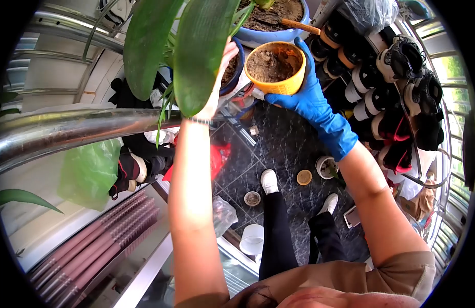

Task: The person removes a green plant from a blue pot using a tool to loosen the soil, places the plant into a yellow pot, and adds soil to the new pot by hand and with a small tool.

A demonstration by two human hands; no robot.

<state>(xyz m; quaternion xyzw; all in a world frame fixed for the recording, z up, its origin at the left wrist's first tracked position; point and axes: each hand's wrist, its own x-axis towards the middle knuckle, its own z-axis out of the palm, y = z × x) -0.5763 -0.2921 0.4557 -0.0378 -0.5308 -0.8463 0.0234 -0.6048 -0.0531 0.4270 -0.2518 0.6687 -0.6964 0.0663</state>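
Note:
My right hand (308, 95), in a blue rubber glove, is closed around the side of a yellow flowerpot (272, 87) with dry soil (267, 66) in it. My bare left hand (215, 92) reaches up behind a broad green leaf (199, 66), fingers stretched out beside a dark blue pot (239, 69). The leaf hides part of this hand, so whether it touches the plant or the pot I cannot tell. Behind the yellow pot stands a larger light blue pot (270, 37) of soil, with a brown stick (300, 26) across its rim.
Shoes (371, 84) fill a rack on the right. A metal rail (83, 131) crosses the left side, above a green plastic bag (91, 172). On the dark tiled floor (237, 177) are a white pot (327, 168), a yellow saucer (304, 177) and a white container (253, 238).

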